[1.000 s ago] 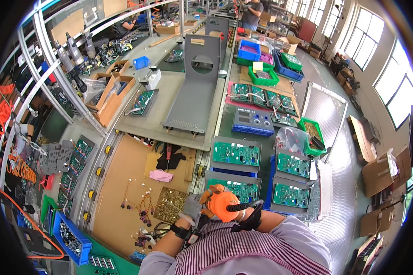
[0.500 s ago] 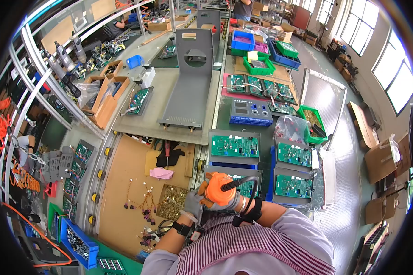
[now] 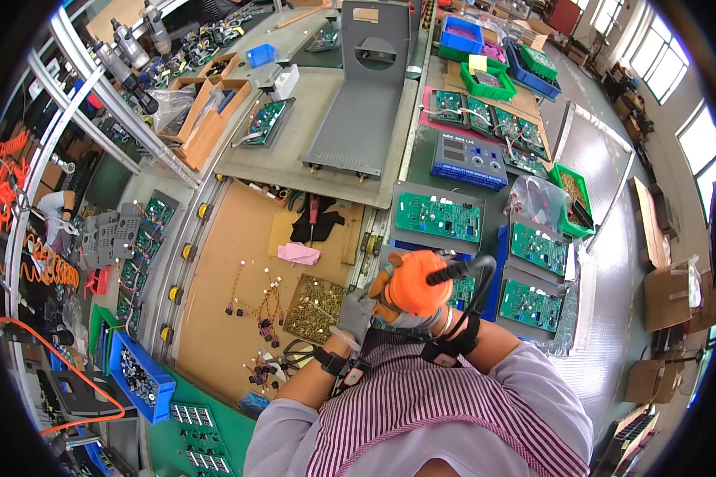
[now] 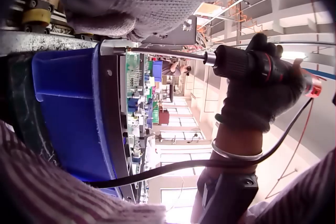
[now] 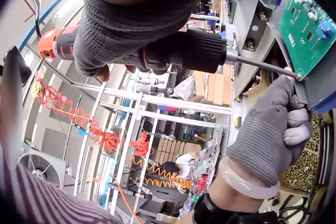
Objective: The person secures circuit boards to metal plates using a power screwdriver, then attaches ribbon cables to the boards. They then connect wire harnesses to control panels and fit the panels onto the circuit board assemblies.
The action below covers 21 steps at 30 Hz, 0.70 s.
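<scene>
In a grey glove, my right hand (image 5: pixel 126 29) grips a black electric screwdriver (image 4: pixel 231 61) with an orange-red end. Its long bit (image 5: pixel 268 66) reaches the corner of a green circuit board (image 5: pixel 304 29) mounted on a grey metal plate (image 4: pixel 113 103). My left hand (image 5: pixel 262 140), gloved too, holds the plate's corner with bent fingers, fingertips right at the bit's tip. Seen from the head, the screwdriver's orange end covers part of the board, and the left hand (image 3: pixel 356 312) is beside it. Under the plate is a blue bin (image 4: pixel 68 98).
A tray of small brass-coloured parts (image 3: pixel 314 310) lies left of the hands, with wire harnesses (image 3: pixel 270 310) beyond it. More boards on plates (image 3: pixel 437 215) lie ahead and right. A tall grey metal chassis (image 3: pixel 358 127) stands ahead. The screwdriver's black cable (image 4: pixel 178 166) loops past the right wrist.
The head view has tilted down and swung, so the bench appears shifted. Both hands stay together at the board's corner, the screwdriver still in the right hand.
</scene>
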### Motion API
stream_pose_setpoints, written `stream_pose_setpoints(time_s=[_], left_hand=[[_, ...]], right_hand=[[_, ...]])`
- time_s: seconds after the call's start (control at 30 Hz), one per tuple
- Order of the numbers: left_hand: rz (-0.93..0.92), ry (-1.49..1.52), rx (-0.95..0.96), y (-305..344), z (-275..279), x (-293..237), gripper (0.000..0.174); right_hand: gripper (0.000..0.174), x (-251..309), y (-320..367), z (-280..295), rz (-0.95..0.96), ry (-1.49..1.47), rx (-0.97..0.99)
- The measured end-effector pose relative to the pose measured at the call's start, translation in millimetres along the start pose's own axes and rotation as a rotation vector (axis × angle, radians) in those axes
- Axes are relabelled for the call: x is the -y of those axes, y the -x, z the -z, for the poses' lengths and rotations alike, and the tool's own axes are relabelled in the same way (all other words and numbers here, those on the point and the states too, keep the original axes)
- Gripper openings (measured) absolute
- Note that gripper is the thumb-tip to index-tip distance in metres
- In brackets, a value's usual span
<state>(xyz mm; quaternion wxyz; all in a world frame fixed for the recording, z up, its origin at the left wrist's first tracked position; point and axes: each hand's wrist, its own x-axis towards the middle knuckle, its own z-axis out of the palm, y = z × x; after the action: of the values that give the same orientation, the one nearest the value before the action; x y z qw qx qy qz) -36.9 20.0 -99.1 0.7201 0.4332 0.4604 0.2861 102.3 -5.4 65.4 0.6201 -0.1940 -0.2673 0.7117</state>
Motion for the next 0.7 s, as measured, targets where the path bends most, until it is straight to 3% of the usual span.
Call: stream_pose_setpoints(time_s=[0.03, 0.13, 0.17, 0.27, 0.3, 0.33, 0.43, 0.47, 0.5, 0.53, 0.6, 0.67, 0.7], left_hand=[[-0.135, -0.067, 0.046, 2, 2, 0, 0.019], [-0.076, 0.022, 0.016, 6, 1, -12, 0.020], [-0.061, 0.016, 0.026, 1, 4, -2, 0.019], [-0.046, -0.046, 0.035, -4, 10, 12, 0.018], [-0.065, -0.094, 0.024, 12, 1, -17, 0.018], [-0.084, -0.142, 0.014, 19, -4, -33, 0.018], [-0.027, -0.158, 0.018, 3, 7, -7, 0.019], [-0.110, -0.157, 0.010, 1, 7, 0, 0.020], [-0.192, -0.158, 0.001, 2, 3, -3, 0.021], [-0.273, -0.159, -0.008, 5, 1, -6, 0.023], [-0.144, -0.357, -0.049, 24, -6, -44, 0.025], [-0.095, -0.458, -0.063, 27, -7, -59, 0.029], [-0.107, -0.463, -0.054, 21, -4, -48, 0.031]], right_hand=[[0.035, -7, -1, 12, 0.126, 0.540, 0.021], [0.031, -2, 0, 12, 0.093, 0.616, 0.006], [0.028, 1, 2, 7, -0.040, 0.126, -0.051], [0.025, -1, 3, 10, -0.055, 0.145, -0.041], [0.027, 1, 1, 7, 0.059, 0.703, 0.007], [0.030, -1, 0, 11, 0.137, 0.856, 0.031], [0.037, -6, -9, 18, 0.417, 1.276, 0.084], [0.037, -7, -12, 18, 0.524, 1.382, 0.125], [0.037, -9, -9, 10, 0.372, 1.079, 0.000], [0.037, -12, -8, 14, 0.331, 1.112, 0.004], [0.037, -16, -6, 27, 0.250, 1.177, 0.012], [0.032, -13, -7, 33, 0.449, 1.453, 0.148], [0.035, -2, -4, 18, 0.400, 1.306, 0.073]])
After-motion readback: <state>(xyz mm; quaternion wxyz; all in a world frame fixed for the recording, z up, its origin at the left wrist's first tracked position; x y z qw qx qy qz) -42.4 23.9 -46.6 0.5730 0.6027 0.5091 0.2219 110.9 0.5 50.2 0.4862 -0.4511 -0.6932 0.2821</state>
